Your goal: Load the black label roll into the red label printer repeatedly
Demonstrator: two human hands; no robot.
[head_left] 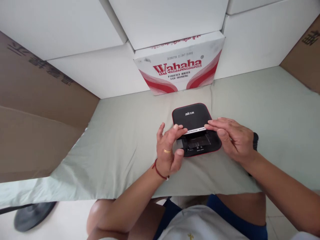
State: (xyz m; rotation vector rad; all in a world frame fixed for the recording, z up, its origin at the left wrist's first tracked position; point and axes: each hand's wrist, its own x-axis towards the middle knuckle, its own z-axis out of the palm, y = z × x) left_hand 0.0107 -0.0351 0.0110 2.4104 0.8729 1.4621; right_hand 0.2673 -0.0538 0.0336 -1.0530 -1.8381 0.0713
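A flat black device (193, 115) with a red edge and rounded corners lies on the cloth; white lettering marks its upper panel. Across its middle runs a white strip (196, 130) with small dark print. Below the strip is a recessed part with a glossy dark window (200, 141). My left hand (170, 146) touches the strip's left end with bent fingertips, its thumb apart by the device's near left corner. At the strip's right end rest the outstretched fingertips of my right hand (233, 136), palm turned down. Neither hand grasps the device.
A pale green cloth (120, 133) covers the table. Behind the device stands a white and red Wahaha water carton (178, 66), against large white boxes (82, 26). Brown cardboard (37, 116) rises at both sides. A black object (255, 140) is partly hidden behind my right wrist.
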